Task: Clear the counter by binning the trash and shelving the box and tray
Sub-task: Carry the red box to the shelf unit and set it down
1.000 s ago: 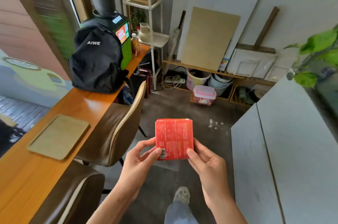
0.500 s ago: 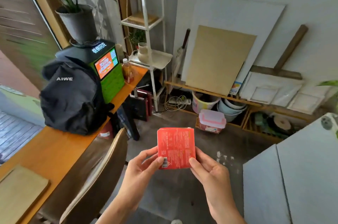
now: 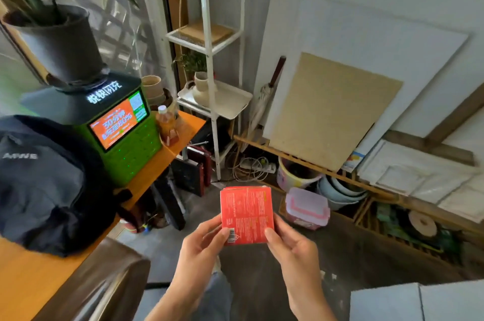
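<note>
A red box (image 3: 246, 213) with white print and a barcode is held up in front of me, over the grey floor. My left hand (image 3: 201, 250) grips its lower left corner and my right hand (image 3: 293, 250) grips its lower right edge. A white metal shelf unit (image 3: 209, 64) stands ahead against the wall. Its middle level carries a white tray (image 3: 230, 102) with a beige vase; its upper level holds a flat wooden board (image 3: 207, 31). The orange wooden counter (image 3: 162, 161) runs along the left.
On the counter stand a black backpack (image 3: 44, 184), a green kiosk with a screen (image 3: 117, 134), a potted plant (image 3: 57, 43) and a bottle (image 3: 165, 121). A brown chair back (image 3: 99, 281) is at lower left. Boards, buckets and a lidded plastic container (image 3: 306, 208) line the right wall.
The view has advanced toward the white shelf unit; the backpack and kiosk have slid left and closer. The flat tray on the counter has left the view. Both hands still hold the red box.
</note>
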